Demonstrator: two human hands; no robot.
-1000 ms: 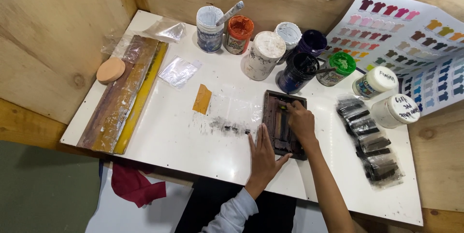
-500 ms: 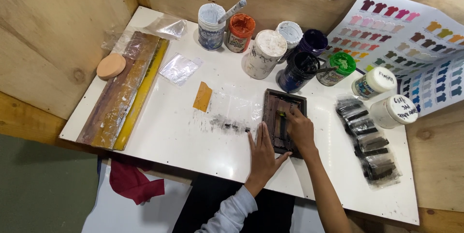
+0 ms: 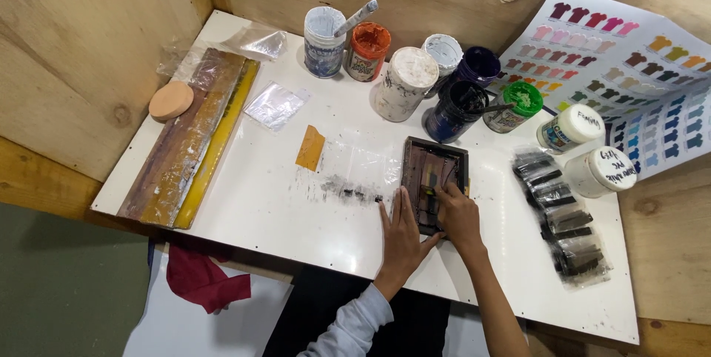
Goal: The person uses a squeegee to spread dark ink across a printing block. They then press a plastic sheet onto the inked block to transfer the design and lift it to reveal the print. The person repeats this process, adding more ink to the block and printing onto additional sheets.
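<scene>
At six o'clock on the worktop (image 3: 266, 209), the left hand (image 3: 404, 235) lies flat, fingers spread, touching the small dark frame (image 3: 433, 179). Right hand (image 3: 459, 212) pinches a squeegee (image 3: 429, 192) inside it.

paint jars (image 3: 415, 79) crowd behind, bare table (image 3: 252, 209) left of frame (image 3: 433, 179)

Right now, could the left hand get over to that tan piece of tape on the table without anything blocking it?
Probably yes. The left hand lies flat beside the dark frame, and only bare, smudged table lies between it and the tan tape.
</scene>
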